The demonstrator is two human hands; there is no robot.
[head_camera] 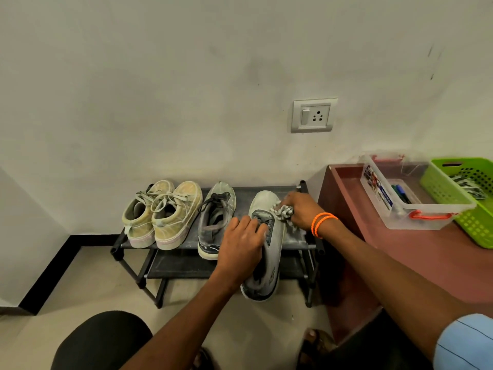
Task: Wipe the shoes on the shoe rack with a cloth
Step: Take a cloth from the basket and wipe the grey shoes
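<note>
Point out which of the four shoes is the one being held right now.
The grey shoe farthest right: the left hand grips it while the right hand presses the cloth on its toe. The tan pair and dark shoe sit untouched.

1. Illumination: moderate and even indoor light; no lamp or window in view. A slight greenish-grey cast lies over the wall (186, 76).
2. Shadows: soft and diffuse. A darker band sits under the top shelf of the shoe rack (266, 189), and a faint shade falls left of the wall socket (313, 116).
3. Glare: mild sheen only, on the clear plastic box (416, 220) and the maroon tabletop (416, 257).
4. Distortion: strong wide-angle bending; the black skirting (48, 276) and the tabletop edges lean and curve toward the frame borders.
5. Sharpness: centre reasonably crisp; the sleeve (466, 343) at the lower right corner is soft. Fine detail is smeared by compression.
</note>
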